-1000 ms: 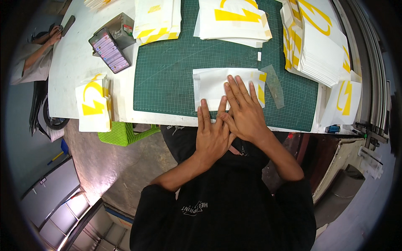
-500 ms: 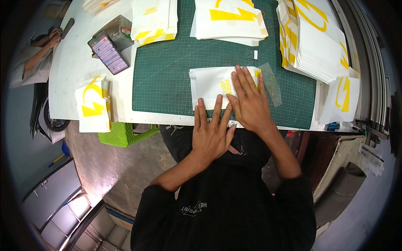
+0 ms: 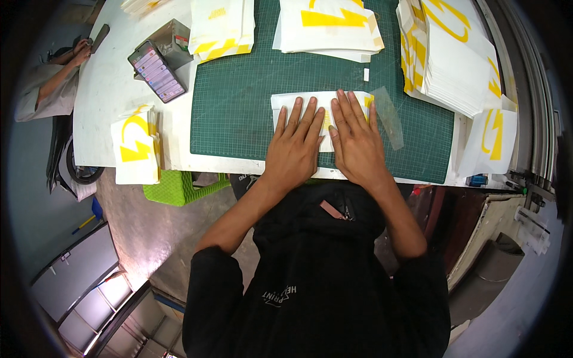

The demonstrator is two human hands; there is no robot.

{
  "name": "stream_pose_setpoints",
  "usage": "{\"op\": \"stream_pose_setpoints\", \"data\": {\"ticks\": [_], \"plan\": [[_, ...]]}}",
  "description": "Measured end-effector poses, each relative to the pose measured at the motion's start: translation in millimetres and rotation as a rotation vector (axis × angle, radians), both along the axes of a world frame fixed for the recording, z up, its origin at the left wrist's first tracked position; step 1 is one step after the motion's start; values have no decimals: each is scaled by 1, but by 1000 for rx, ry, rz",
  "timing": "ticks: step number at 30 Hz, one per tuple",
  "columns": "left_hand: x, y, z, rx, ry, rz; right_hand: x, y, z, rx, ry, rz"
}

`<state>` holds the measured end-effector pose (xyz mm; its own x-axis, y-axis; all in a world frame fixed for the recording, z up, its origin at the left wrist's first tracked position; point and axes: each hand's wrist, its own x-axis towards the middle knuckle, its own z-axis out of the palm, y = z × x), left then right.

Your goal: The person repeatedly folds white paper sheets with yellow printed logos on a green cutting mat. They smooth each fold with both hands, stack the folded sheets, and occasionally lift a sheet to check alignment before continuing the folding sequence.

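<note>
Hands [image 3: 325, 146] flat — sheet [image 3: 286, 104] lies crosswise

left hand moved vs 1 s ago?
Yes. The left hand slid forward from the mat's near edge, fully onto the white sheet on the green cutting mat.

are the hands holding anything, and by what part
Nothing is gripped. The left hand and right hand lie flat, palms down, on the white folded sheet with yellow print, covering its middle and near edge.
</note>
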<state>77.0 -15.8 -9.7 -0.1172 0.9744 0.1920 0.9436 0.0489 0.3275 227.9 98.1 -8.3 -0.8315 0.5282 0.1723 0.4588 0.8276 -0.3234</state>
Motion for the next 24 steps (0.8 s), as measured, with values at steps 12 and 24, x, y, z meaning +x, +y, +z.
{"op": "stream_pose_setpoints", "data": {"ticks": [12, 24], "plan": [[-33, 7, 7, -85, -7, -4, 2, -1, -1, -28, -23, -13], [-41, 3, 27, -139, 204, -4, 9, 25, 15, 67, 186, -54]]}}
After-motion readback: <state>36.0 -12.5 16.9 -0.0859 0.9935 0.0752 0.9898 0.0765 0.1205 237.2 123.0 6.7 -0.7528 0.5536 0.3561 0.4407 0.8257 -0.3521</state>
